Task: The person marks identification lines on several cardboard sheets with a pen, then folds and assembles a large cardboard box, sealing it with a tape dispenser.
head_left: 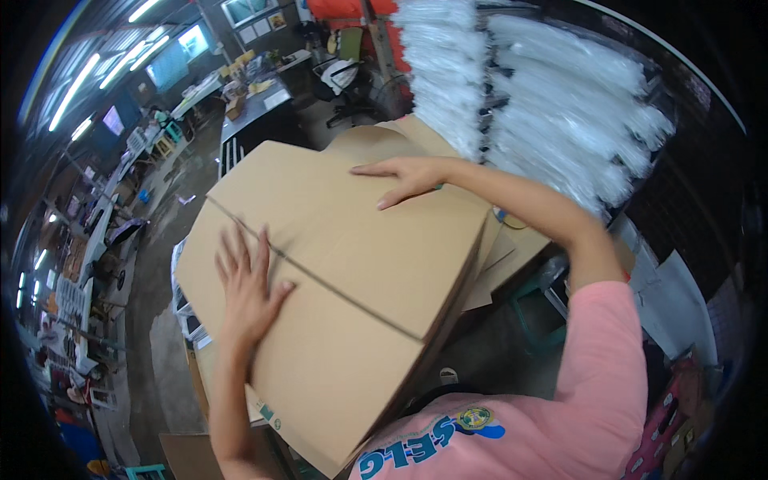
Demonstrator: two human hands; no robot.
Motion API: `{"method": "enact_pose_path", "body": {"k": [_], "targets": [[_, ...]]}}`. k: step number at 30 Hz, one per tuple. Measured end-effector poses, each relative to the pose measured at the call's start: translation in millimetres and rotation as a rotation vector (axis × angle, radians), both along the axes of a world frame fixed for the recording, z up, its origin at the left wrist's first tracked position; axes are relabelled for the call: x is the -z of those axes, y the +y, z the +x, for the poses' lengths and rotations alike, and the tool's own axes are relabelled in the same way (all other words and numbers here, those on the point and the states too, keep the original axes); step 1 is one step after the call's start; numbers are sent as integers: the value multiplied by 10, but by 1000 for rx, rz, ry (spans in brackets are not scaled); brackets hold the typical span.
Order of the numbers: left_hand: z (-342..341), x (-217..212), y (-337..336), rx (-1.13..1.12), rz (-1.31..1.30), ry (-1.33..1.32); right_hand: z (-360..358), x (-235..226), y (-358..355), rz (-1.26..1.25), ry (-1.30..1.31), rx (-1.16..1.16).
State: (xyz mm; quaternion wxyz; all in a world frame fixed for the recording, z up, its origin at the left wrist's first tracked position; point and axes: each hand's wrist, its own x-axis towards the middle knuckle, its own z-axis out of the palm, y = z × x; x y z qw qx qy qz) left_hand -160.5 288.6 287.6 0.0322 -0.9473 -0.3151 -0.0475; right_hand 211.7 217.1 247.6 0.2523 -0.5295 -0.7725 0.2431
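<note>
A worker presses both hands flat on a large cardboard box (344, 264) held against the chest, left hand (246, 288) spread beside the centre seam, right hand (408, 178) on the far flap, fingers open and gripping nothing. The top flaps lie closed; no tape shows on the seam, so sealing appears left. Its contents are hidden. Bundles of clear plastic bags (544, 96) hang behind.

1. The left hand (246, 290) lies flat, fingers spread, on a large flattened brown cardboard box (344, 264).
2. The right hand (404, 178) presses its far panel.
3. Stacked white plastic bundles (552, 96) stand behind.
</note>
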Motion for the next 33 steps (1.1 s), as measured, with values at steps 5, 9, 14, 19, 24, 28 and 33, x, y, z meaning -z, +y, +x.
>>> {"method": "enact_pose_path", "body": {"k": [5,9,14,19,24,28,33], "targets": [[129,-4,273,136,-205,67,1001,826,-543,-121,593,548],[537,183,329,219,-187,30,2059,2688,-1419,-170,-383,1568],[596,134,426,212,-159,90,2103,2922,-1307,-379,-259,1579],[236,173,509,170,-169,9,1433,2011,-1238,-193,-125,1297],[351,163,428,-51,46,131,788,972,-1892,689,402,1077],[120,116,871,154,-74,-1,-339,-70,-2100,974,664,886],[-187,317,1753,141,-7,-303,-1167,-544,-1837,1091,470,862]]}}
